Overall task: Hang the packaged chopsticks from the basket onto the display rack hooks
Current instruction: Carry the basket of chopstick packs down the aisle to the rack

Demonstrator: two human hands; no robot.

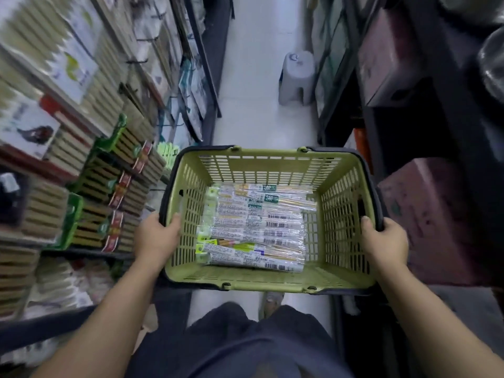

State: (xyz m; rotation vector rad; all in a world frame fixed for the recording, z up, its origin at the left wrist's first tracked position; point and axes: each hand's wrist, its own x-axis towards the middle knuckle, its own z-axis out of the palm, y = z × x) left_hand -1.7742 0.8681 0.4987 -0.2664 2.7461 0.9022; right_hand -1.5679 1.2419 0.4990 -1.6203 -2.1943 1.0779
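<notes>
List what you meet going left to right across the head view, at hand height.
display rack → left hand, gripping the rim → left wall of the basket → packaged chopsticks → the basket's right wall → right hand, gripping the rim → dark red box

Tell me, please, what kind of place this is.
Probably a narrow aisle in a household-goods shop. The left hand and right hand grip a green shopping basket of packaged chopsticks, and the display rack at the left carries rows of similar packs.
</notes>
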